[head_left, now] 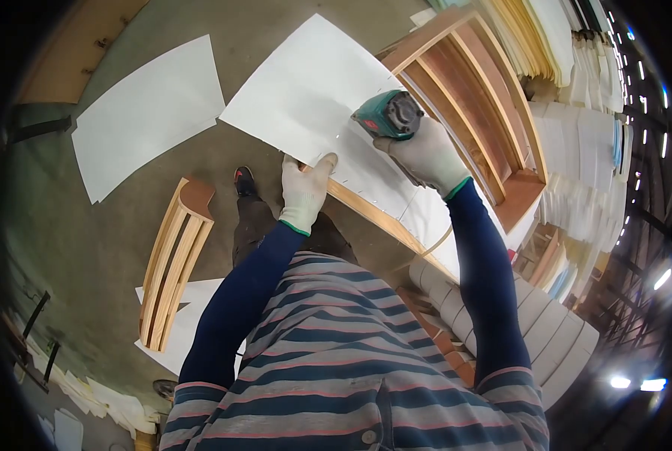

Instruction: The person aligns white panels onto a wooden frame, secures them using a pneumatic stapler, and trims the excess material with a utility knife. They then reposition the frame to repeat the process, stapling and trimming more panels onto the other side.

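My right hand (431,154), in a white knit glove with a green cuff, is wrapped round a green and black staple gun (387,115). The gun is over a large white sheet (313,83), and its nose is hidden from me. My gloved left hand (306,188) grips the near edge of the sheet, thumb on top, where it lies along a wooden rail (373,214). Small staple-like marks dot the sheet near that edge. A thin hose (439,239) hangs below my right hand.
A curved wooden frame (471,90) stands to the right of the sheet. Another curved frame (174,263) and a loose white sheet (152,113) are on the floor at left. Stacked pale foam-like pieces (576,150) line the right side. My shoe (244,180) is near the left hand.
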Demonstrator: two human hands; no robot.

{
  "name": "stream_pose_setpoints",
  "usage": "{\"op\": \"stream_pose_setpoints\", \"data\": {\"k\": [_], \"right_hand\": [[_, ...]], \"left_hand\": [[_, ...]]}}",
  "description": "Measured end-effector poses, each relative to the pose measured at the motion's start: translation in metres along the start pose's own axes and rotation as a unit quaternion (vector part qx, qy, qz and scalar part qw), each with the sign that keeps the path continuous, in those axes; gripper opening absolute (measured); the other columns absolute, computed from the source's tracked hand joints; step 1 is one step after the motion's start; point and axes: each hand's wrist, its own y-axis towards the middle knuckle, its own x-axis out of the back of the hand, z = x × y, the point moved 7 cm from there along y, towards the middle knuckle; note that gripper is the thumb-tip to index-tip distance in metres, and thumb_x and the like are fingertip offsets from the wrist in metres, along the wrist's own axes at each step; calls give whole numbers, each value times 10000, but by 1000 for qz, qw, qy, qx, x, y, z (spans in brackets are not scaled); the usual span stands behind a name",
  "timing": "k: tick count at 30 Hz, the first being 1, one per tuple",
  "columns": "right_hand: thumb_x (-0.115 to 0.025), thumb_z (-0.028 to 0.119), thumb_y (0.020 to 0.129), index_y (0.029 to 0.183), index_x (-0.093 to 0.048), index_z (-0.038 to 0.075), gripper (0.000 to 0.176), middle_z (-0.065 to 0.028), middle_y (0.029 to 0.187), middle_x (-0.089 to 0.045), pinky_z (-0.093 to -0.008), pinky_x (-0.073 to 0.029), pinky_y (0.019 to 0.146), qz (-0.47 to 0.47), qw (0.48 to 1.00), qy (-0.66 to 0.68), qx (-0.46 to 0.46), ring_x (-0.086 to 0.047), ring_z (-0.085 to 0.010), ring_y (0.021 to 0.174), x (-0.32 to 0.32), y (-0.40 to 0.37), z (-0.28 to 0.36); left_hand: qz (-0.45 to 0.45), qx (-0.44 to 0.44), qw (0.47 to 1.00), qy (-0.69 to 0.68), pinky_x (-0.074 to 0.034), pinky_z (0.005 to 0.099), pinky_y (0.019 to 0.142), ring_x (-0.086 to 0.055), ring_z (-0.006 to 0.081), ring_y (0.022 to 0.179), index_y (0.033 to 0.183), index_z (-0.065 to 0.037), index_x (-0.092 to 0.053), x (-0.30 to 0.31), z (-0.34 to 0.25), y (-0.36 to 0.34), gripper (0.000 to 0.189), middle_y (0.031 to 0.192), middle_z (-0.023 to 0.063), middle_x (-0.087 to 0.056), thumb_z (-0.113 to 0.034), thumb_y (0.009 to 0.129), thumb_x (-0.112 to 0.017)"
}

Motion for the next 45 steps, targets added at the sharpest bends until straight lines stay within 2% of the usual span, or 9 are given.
{"op": "stream_pose_setpoints", "data": {"k": [6, 9, 12, 15, 26, 30, 32, 36, 45], "right_hand": [[-768, 421, 820, 916, -750, -10, 441, -204, 731, -706, -415, -559, 731, -2, 1000, -5, -6, -708, -343, 735, -13, 5, -11], [-821, 261, 803, 1092, -727, 14, 392, -136, 872, -742, -343, -548, 763, -17, 997, 69, -31, -686, -198, 772, -2, -13, -7], [-800, 409, 805, 957, -751, -18, 456, -219, 755, -712, -399, -560, 686, -74, 991, 90, 58, -709, -340, 707, -1, -17, -6], [-804, 407, 801, 963, -747, -35, 474, -235, 808, -722, -410, -563, 737, -15, 999, 42, 11, -715, -351, 761, -9, -14, -2], [-817, 302, 784, 1081, -725, 14, 424, -193, 919, -742, -387, -548, 801, 37, 999, -3, -25, -707, -314, 834, -27, -6, 2], [-798, 387, 810, 950, -754, -27, 440, -217, 755, -716, -403, -566, 709, 39, 996, 60, -56, -722, -334, 721, -18, -26, 10], [-802, 374, 812, 979, -763, -3, 414, -210, 789, -728, -397, -564, 727, -15, 997, 67, 19, -724, -324, 741, -13, -30, 11], [-799, 354, 815, 1017, -764, 11, 400, -204, 842, -741, -392, -563, 760, 53, 996, 52, -38, -726, -320, 781, -18, -28, 12], [-785, 341, 815, 992, -746, 13, 374, -196, 833, -728, -397, -542, 763, 48, 997, 53, 38, -686, -321, 767, -35, -16, 14]], "left_hand": [[10, -17, 1000, -10, -504, 327, 918, -653, 213, 1005, 1207, 94, -577, 0, 1, 2, 494, 1118, 142, -681, -98, 804, -788], [0, -19, 1000, 16, -502, 326, 921, -652, 212, 1006, 1206, 94, -578, 3, -2, 0, 502, 1117, 151, -681, -115, 803, -792], [-5, -10, 1000, 2, -504, 325, 917, -654, 216, 1007, 1201, 93, -575, 2, 3, 0, 500, 1118, 154, -684, -123, 807, -794], [-1, -12, 1000, 4, -507, 325, 909, -656, 219, 1002, 1197, 90, -570, 5, 9, 3, 502, 1113, 155, -687, -129, 807, -798], [37, 9, 999, 26, -493, 309, 957, -632, 196, 1083, 1288, 63, -545, 1, 1, 0, 533, 1201, 134, -659, -108, 841, -780], [3, -36, 999, 18, -517, 332, 886, -669, 228, 969, 1164, 103, -571, 5, 10, 5, 502, 1059, 157, -700, -156, 801, -802], [-4, -38, 999, 0, -518, 335, 884, -671, 231, 967, 1155, 100, -578, 5, 15, 6, 499, 1058, 158, -700, -164, 798, -804], [0, -28, 1000, 4, -517, 335, 885, -671, 229, 965, 1155, 101, -576, 3, 5, 3, 505, 1059, 159, -699, -167, 795, -806], [1, -6, 1000, -16, -516, 335, 882, -671, 231, 975, 1152, 91, -591, 3, 4, -4, 501, 1059, 161, -702, -159, 782, -817]]}}
